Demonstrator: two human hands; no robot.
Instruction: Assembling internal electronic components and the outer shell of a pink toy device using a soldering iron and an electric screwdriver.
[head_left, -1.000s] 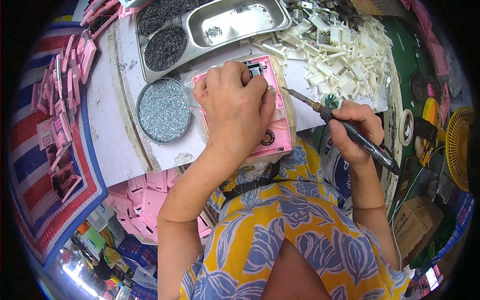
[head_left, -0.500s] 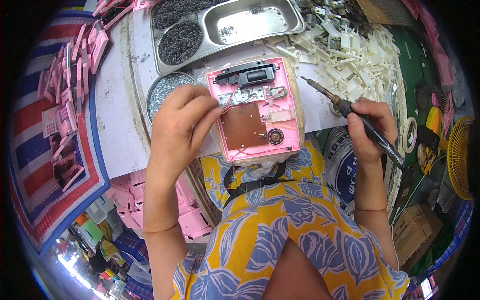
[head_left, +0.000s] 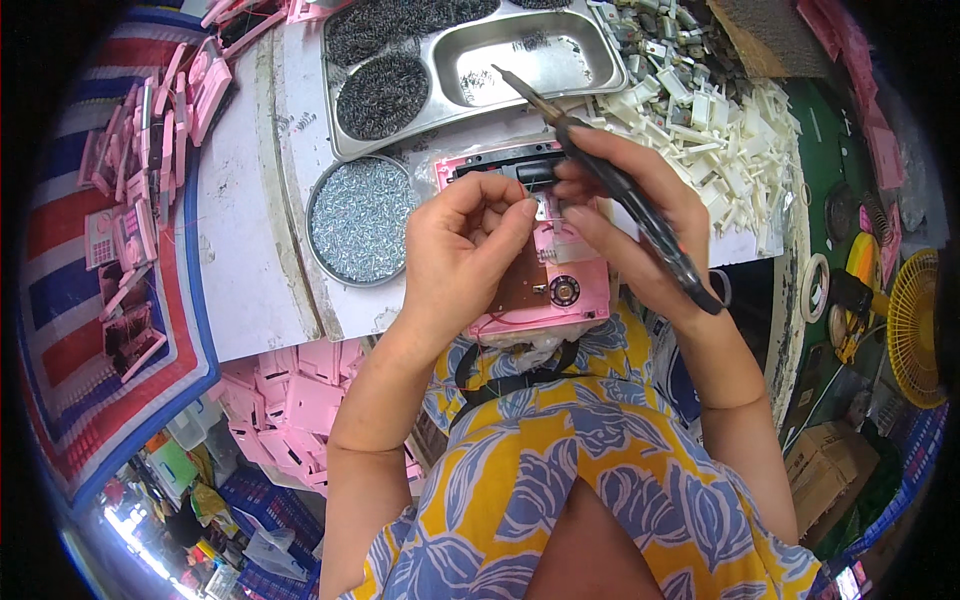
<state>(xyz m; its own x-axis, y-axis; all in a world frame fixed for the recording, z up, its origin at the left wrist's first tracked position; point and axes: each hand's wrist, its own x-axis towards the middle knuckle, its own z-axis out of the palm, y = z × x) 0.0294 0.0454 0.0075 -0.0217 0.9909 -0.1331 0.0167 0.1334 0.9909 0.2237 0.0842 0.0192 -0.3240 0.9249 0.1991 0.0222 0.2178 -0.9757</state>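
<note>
A: Start big. What carries everything?

B: The white surface (head_left: 250, 250). Beyond both grips sits a metal compartment tray (head_left: 560, 75) with dark springs; off to the left of the left grip, a round tin of silver screws (head_left: 360, 220); beyond the right grip, a heap of white plastic parts (head_left: 730, 130).

A: And the pink casing?

B: The pink casing (head_left: 585, 285) lies open-side up right under both grips, at the near edge of the surface. A second ago the left hand covered it flat; half a second ago that hand gripped its left side and the tool stood well off to the right.

A: Now?

B: The left hand (head_left: 460, 255) has its grip pinched together on a small metal piece (head_left: 541, 210) over the casing's upper half. The right hand (head_left: 630, 215) has come in beside it, grip clamped on the dark pen-like tool (head_left: 610, 180), tip pointing away over the tray.

A: Meaning?

B: I'd judge steadying has given way to fitting that small piece.
</note>
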